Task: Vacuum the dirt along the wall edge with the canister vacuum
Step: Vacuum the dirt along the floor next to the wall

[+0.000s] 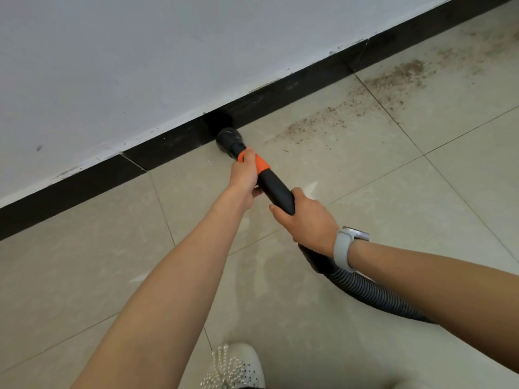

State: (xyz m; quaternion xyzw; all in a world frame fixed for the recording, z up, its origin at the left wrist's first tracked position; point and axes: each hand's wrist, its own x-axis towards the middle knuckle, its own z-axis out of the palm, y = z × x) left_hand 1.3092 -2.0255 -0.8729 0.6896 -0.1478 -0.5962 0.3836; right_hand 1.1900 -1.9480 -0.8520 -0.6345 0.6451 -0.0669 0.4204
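hose (365,287) cut off under arm

nozzle (229,137) against baseboard (168,141), dirt (365,99) rightward

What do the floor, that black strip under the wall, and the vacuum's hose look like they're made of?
Floor: probably glazed ceramic tile, beige, with thin grout lines and a faint sheen.
Black strip: seemingly glossy tile or stone, jointed in sections.
Hose: apparently flexible ribbed plastic, dark grey, joining a smooth matte black tube.
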